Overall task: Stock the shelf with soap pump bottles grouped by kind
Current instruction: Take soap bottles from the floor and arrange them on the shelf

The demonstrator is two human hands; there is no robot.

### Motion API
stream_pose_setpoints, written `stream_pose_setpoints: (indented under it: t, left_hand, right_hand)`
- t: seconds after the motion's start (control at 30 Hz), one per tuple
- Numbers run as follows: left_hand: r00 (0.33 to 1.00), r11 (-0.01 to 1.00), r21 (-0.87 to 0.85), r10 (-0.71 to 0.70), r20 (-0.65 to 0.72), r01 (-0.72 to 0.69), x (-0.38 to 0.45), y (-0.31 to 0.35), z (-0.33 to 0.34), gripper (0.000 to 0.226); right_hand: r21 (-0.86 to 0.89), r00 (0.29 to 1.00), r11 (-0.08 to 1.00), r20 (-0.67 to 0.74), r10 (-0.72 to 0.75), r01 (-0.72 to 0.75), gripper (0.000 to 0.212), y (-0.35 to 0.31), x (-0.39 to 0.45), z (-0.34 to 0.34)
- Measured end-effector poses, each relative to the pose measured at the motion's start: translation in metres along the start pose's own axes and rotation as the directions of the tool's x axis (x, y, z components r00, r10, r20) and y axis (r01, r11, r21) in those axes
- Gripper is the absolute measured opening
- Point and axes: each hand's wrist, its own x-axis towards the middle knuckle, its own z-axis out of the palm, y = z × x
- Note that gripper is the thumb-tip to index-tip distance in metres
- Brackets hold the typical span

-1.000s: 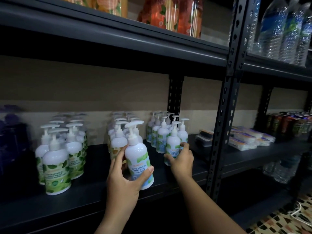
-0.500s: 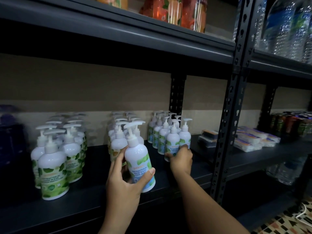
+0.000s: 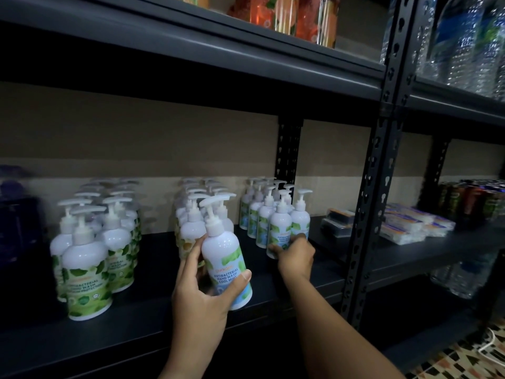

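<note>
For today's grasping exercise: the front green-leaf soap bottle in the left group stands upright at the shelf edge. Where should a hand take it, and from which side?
Grip the front green-leaf bottle round its wide labelled body, coming from the front, the open shelf edge. Other bottles crowd it behind and beside, and the pump head looks too narrow and top-heavy for a steady hold.

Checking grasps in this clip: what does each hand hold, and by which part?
Left hand grips a Cool Mint bottle around its body. Right hand grips the front bottle of the right-hand group at its lower body.
</note>
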Motion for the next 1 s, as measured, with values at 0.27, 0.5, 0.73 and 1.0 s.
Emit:
stream_pose_setpoints:
  t: [0.27, 0.5, 0.73, 1.0]
  left_hand:
    - [1.000, 1.000, 0.000, -0.001, 0.000, 0.001, 0.000, 0.001, -0.001, 0.084]
    - [1.000, 1.000, -0.015, 0.004, -0.002, -0.004, 0.000, 0.001, -0.001, 0.085]
    - [1.000, 1.000, -0.012, 0.017, -0.003, -0.017, 0.000, 0.000, 0.001, 0.083]
    - [1.000, 0.999, 0.019, 0.027, 0.006, -0.027, -0.001, 0.001, 0.005, 0.084]
  right_hand:
    - [0.033, 1.000, 0.999, -0.003, 0.000, 0.001, 0.041, 0.003, 0.004, 0.001]
    - [0.059, 1.000, 0.998, 0.001, 0.001, -0.001, 0.040, 0.007, 0.005, 0.002]
    - [0.120, 1.000, 0.993, 0.026, 0.002, -0.005, 0.042, 0.008, 0.003, -0.001]
    - [-0.080, 0.981, 0.983, 0.116, -0.158, 0.168, 0.045, 0.023, -0.019, -0.024]
